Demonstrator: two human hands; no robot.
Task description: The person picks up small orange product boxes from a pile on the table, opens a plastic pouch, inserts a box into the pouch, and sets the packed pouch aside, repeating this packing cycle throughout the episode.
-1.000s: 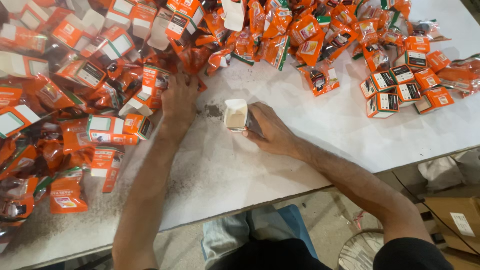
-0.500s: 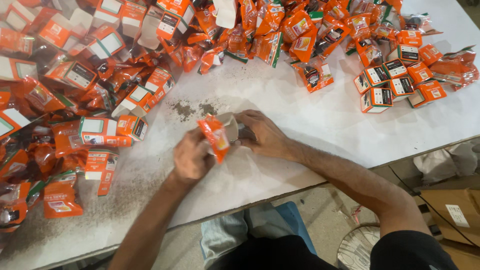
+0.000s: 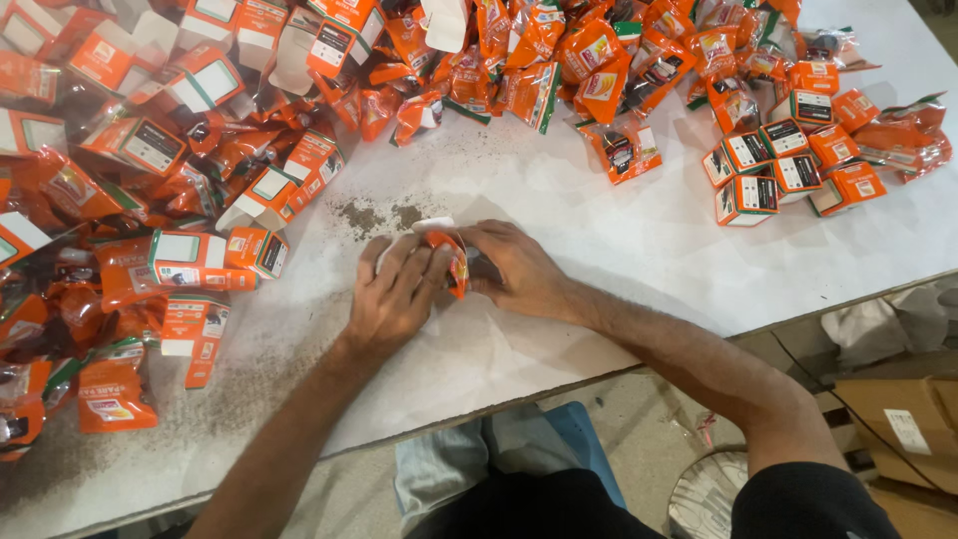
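1. Since half a second ago the left hand [image 3: 394, 294] has slid over the small orange foil pouch [image 3: 451, 262] and now lies across it with fingers spread flat; a second ago that hand was reaching into the pile at the far left.
2. The right hand [image 3: 519, 268] is curled around the small white open carton [image 3: 431, 226], of which only a white flap shows above the pouch; fingers bent, thumb tucked behind.
3. Both hands touch the pouch, which sits between them near the middle of the white table [image 3: 559, 200], closer to its near edge than its far one. How far the pouch sits inside the carton cannot be told.
4. Just beyond the hands, a patch of dark spilled granules [image 3: 379, 214] lies on the tabletop.
5. A heap of orange pouches and orange-and-white cartons [image 3: 150, 150] covers the left side and far edge.
6. Toward the far right corner stands a tidy cluster of closed orange cartons with white labels [image 3: 773, 170], well apart from the hands.
7. Below the right edge, a brown cardboard box [image 3: 898, 419] rests on the floor.
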